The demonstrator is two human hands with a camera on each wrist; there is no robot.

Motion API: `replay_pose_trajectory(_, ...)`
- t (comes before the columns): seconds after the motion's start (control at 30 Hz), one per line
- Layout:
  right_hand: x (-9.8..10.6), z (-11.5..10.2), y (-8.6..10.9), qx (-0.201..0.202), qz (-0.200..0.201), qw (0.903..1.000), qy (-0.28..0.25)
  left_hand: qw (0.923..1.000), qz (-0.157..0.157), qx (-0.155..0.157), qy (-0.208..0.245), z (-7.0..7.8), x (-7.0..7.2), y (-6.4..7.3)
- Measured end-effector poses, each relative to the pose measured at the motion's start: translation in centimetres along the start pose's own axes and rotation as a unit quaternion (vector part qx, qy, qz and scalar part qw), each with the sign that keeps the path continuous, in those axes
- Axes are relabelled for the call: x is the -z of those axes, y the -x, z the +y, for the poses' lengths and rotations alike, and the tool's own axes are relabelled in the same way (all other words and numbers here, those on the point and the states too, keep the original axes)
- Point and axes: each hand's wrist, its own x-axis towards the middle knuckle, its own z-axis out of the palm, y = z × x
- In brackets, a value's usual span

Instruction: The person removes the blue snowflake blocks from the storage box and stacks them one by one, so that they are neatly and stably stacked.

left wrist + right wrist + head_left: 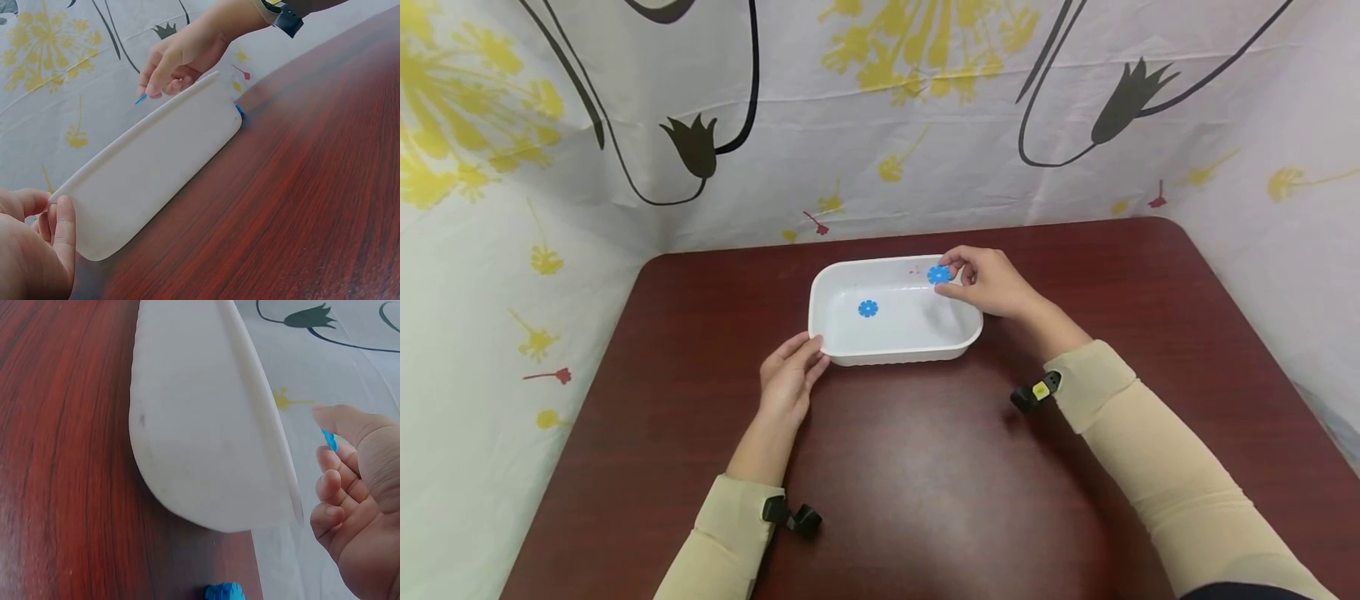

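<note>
A white plastic tray (895,360) with rounded corners stands on the table. My left hand (785,381) pinches its rim at the near left corner, the thumb over the edge and the fingers against the outer wall. Above the tray's far right part, my right hand (994,283) holds a blue notched disc (938,274), shaped like a flower, between thumb and fingers. Edge-on, that disc (329,440) shows as a thin blue sliver in the right wrist view. A second blue notched disc (868,309) lies flat on the tray's floor, left of the middle.
The dark red wooden table (910,467) reaches back to a white cloth (925,192) printed with flowers, which also hangs at both sides. A small blue thing (225,592), partly cut off, lies on the table by the tray's right end. Each wrist wears a black strap (790,517).
</note>
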Motion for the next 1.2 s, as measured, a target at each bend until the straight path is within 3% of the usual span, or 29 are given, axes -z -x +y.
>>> replay_pose_trajectory(0.27,0.8,0.9,0.9,-0.015,0.015,0.9996,-0.016,1.0000,-0.005,-0.006,-0.003,-0.1,0.1,-0.1)
replay_pose_trajectory(0.63,2.0,3.0,2.3,-0.067,0.029,0.9962,-0.046,0.9999,-0.005,-0.008,-0.010,-0.1,0.1,-0.2)
replay_pose_trajectory(1.2,2.2,6.3,3.6,-0.106,0.045,0.9931,-0.021,0.9999,-0.007,-0.010,-0.003,-0.2,0.2,-0.3)
